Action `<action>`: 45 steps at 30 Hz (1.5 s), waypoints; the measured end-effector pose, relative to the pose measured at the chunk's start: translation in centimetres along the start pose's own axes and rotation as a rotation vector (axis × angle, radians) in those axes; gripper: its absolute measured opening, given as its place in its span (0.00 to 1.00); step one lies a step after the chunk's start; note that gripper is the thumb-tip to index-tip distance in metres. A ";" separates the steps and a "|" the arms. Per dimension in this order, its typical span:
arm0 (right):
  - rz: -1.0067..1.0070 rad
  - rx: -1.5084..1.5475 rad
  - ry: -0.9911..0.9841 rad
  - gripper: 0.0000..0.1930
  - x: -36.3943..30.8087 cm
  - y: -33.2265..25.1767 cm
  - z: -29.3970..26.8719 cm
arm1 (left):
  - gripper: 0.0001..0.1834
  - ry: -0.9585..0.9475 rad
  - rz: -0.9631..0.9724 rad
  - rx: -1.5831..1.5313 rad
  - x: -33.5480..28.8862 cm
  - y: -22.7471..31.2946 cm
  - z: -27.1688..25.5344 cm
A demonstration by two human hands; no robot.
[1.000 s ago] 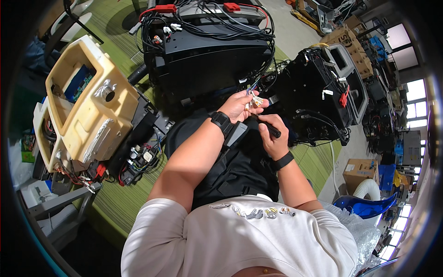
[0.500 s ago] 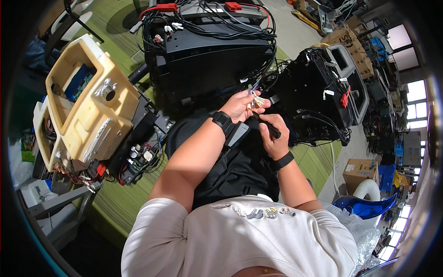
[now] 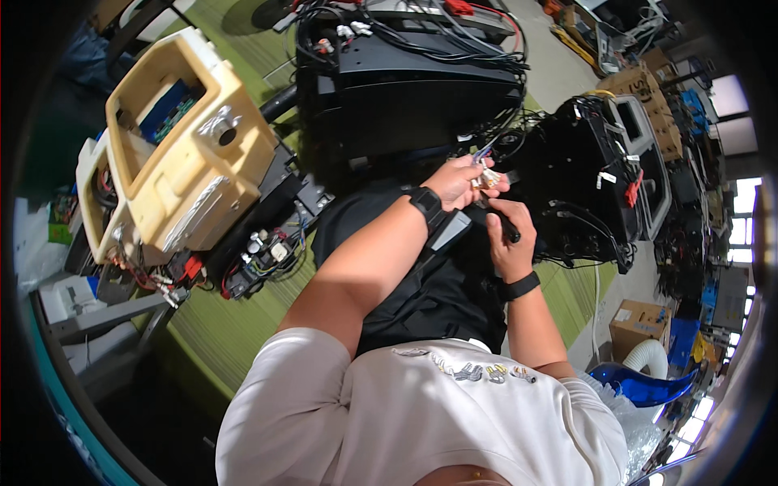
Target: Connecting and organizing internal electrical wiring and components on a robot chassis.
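Note:
My left hand (image 3: 456,183) is closed around a bunch of small white wire connectors (image 3: 489,177). Thin coloured wires (image 3: 483,153) run up from them toward the dark equipment. Just below, my right hand (image 3: 514,240) grips a slim tool by its black handle (image 3: 511,230). The tool's tip points up at the connectors; my fingers and the dark background keep its kind from showing. Beyond my hands stands a large black box-shaped unit (image 3: 421,109) with black cables (image 3: 405,40) heaped on its top. A grey wedge-shaped piece (image 3: 449,231) lies under my left wrist.
At the left stands a cream moulded housing (image 3: 243,174) with a circuit board (image 3: 172,115) inside, beside loose wired parts (image 3: 271,255). To the right is a second black unit (image 3: 559,154) with cables. Farther right are a cardboard box (image 3: 636,322) and a blue curved panel (image 3: 640,385).
The whole view has shifted, so the scene sits farther right in the picture. Both hands keep their holds, and the tool stays close under the connectors.

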State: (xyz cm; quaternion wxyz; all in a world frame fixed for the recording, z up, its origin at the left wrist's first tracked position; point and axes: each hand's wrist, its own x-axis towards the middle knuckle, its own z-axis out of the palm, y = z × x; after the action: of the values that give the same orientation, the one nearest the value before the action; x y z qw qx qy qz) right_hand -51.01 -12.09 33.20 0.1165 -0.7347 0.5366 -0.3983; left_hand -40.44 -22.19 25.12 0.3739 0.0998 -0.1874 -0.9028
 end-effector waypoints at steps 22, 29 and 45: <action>0.070 -0.058 -0.072 0.08 -0.7 0.0 0.5 | 0.15 0.059 -0.031 0.121 0.1 -0.6 -0.4; 0.095 -0.050 -0.055 0.07 -0.8 0.2 0.4 | 0.12 0.092 -0.050 0.175 0.2 -0.8 -0.5; 0.156 -0.036 -0.046 0.06 -1.3 -0.1 0.1 | 0.08 0.216 -0.027 0.228 0.2 -0.5 -0.2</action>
State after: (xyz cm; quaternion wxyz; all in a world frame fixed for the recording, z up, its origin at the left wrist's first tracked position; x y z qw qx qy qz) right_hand -51.01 -10.89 32.58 0.1461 -0.7017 0.5965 -0.3611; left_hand -40.85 -22.09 24.77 0.3660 0.2409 -0.2461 -0.8646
